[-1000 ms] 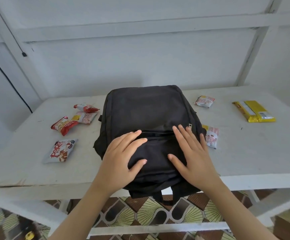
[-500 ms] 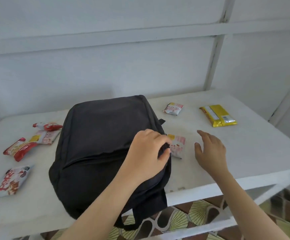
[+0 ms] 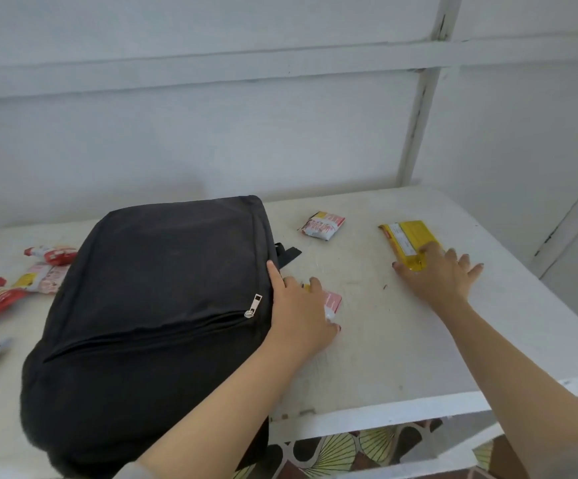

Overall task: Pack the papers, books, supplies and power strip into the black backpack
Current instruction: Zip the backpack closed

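Black cloth, soft and a little slack: the backpack lies flat on the white surface, left of the middle, and its near end reaches over the front edge. The pocket zip looks closed, with the metal pull at its right end. I judge that the bag is light and will sag if it is lifted by the cloth alone. It would be better to take it by a strap, or to hold its mouth open with one hand while the other fills it.

The left hand rests on a small red-and-white packet, just beside the right side of the backpack. One finger touches the side of the bag and the others cover most of the packet. Whether these fingers already pinch it or only press it down, I cannot tell.

The right hand is nearer the right edge, with its fingers spread wide and flat, gripping nothing. They lie on the near end of a yellow packet, which points toward the far right corner.

Both packets seem to be thin, light, slippery foil, perhaps with brittle food inside. I would pinch them at a sealed end and not squeeze the middle.

More packets lie near the left edge, and another packet lies toward the far edge.
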The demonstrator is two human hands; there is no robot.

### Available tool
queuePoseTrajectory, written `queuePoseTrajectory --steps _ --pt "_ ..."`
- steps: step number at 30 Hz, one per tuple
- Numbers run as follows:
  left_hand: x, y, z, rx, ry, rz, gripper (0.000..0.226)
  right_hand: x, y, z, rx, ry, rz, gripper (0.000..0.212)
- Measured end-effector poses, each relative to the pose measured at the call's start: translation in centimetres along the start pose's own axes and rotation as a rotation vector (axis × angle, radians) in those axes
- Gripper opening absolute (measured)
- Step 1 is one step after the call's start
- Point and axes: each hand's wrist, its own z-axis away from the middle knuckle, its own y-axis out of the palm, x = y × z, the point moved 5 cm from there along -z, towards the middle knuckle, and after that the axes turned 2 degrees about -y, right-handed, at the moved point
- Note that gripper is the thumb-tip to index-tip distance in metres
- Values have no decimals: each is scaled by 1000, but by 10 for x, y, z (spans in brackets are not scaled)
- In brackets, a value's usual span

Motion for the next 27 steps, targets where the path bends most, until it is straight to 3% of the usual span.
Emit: queuePoseTrajectory --steps 4,7,10,13,16,19,22,27 --pt "4 -11 3 -136 -32 307 61 -3 -7 -5 -122 -36 -109 47" --pt "15 -24 5 -188 -39 763 64 -5 -19 0 -206 -31 -264 48" --pt "30 -41 18 -175 -51 1269 63 -2 -30 10 -164 61 -614 38" --pt "55 -59 37 -300 -25 1476 56 9 -35 22 -88 144 -1034 30" --pt "89 -70 58 -381 -25 1448 63 35 -43 42 48 99 -1320 21" --pt "125 -68 84 -379 -5 1173 70 65 -48 70 204 23 -1446 15" --pt "154 -53 112 -282 -17 999 72 86 -45 99 296 -1 -1488 21" --pt "182 -37 153 -105 27 837 71 111 -38 138 312 -70 -1495 29"
